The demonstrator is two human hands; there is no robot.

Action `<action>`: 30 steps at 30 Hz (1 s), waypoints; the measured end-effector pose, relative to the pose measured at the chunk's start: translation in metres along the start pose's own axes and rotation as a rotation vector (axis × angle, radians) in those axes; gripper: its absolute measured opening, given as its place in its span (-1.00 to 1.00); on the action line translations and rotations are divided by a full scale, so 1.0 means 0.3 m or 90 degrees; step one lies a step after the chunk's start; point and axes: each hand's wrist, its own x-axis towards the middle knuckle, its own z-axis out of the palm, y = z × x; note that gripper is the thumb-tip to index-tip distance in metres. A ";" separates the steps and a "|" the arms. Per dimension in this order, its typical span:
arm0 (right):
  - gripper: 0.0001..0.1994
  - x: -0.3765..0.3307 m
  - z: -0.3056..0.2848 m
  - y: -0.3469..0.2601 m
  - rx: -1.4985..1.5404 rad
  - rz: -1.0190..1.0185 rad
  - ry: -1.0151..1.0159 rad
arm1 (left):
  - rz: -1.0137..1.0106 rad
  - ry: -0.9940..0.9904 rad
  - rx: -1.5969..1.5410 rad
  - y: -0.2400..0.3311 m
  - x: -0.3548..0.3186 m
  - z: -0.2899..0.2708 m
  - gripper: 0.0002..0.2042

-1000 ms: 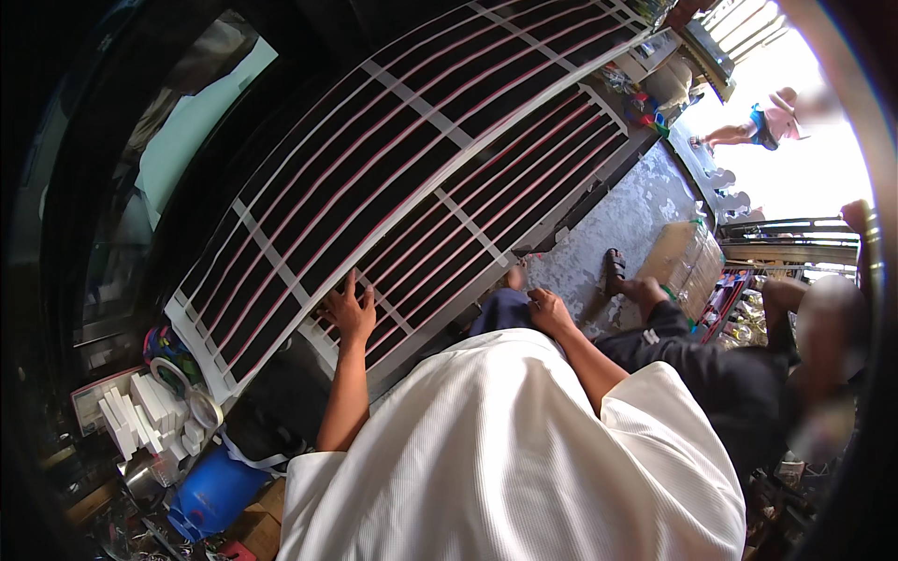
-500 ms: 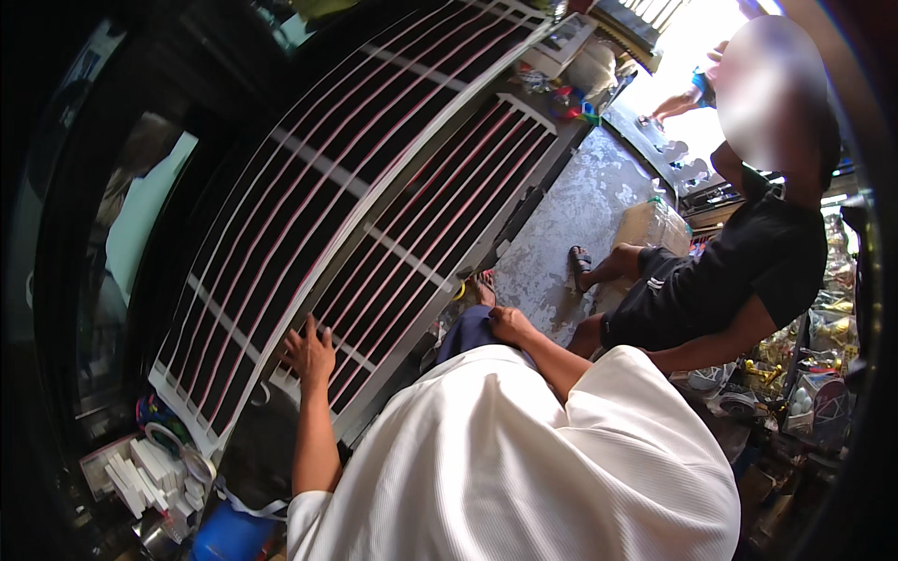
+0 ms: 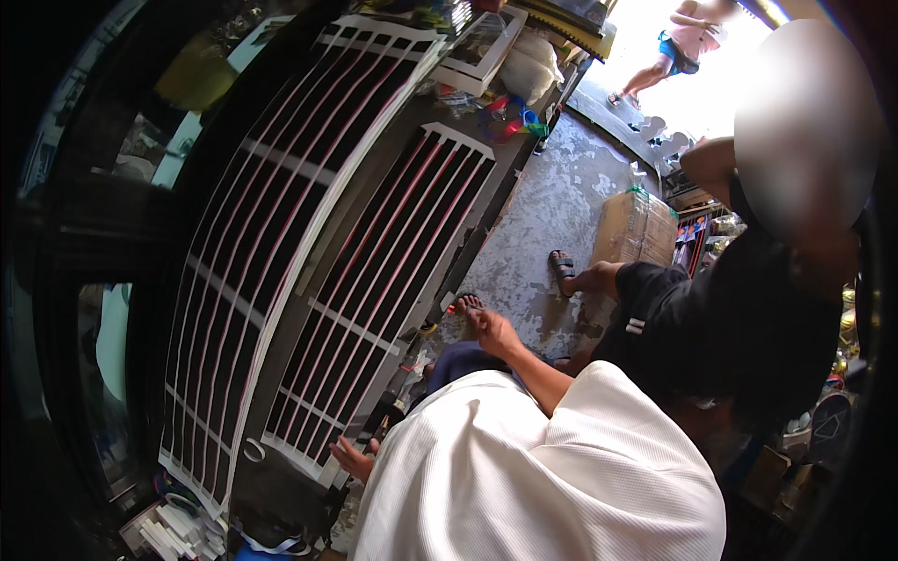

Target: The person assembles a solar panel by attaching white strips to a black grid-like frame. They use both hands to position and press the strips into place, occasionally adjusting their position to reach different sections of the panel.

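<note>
My left hand has its fingers spread, beside the lower corner of a smaller black panel lined with thin white and pink strips. White tape bands cross the strips. A larger striped panel of the same look lies to its left. Both rest on a dark table, a small white ring near their lower ends. Above my lap is my right hand, its fingers curled together. Whether anything is in them is hidden.
A seated person in black is close at my right, a taped cardboard box behind. Colored tape rolls lie at the table's far end. White blocks sit at lower left. Another person stands outside the bright doorway.
My left hand has drawn back from the panels toward my body. My right hand has lifted from my lap. The view has shifted, and the seated person appears closer.
</note>
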 end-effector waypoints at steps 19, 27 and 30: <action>-0.02 1.491 -0.874 -0.622 0.503 0.182 0.209 | -0.190 -0.463 -0.107 0.344 0.120 -0.074 -0.22; -0.44 1.455 -0.758 -0.540 0.428 0.155 0.364 | -0.182 -0.500 -0.104 0.377 0.132 -0.107 -0.30; -0.62 1.102 -0.633 -0.445 0.456 -0.001 0.413 | -0.171 -0.513 -0.093 0.392 0.159 -0.120 -0.33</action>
